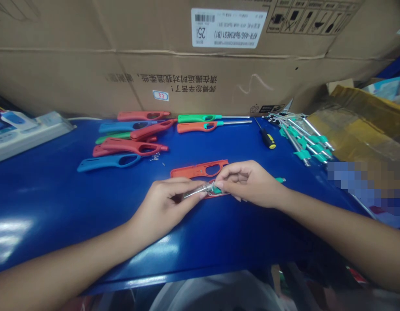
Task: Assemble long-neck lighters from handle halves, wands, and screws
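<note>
My left hand (164,198) is closed around a clear lighter fuel tank (193,191) with a pale fitting at its right end. My right hand (254,183) pinches a small green lighter part (216,189) against that fitting, and thin wire shows there. Just behind the hands lies an orange lighter casing half (187,171), its inside facing up. Another orange-red piece shows partly beneath my fingertips, mostly hidden. To the right of my right hand, a green-tipped metal end (280,180) sticks out.
Several coloured lighter casings (131,147) are piled at the back left. Two lighters with metal rods (232,122) lie behind the hands. A screwdriver (267,139) and a bundle of metal rods (306,138) lie right. A cardboard box (89,82) walls the back; a power strip (31,134) sits left.
</note>
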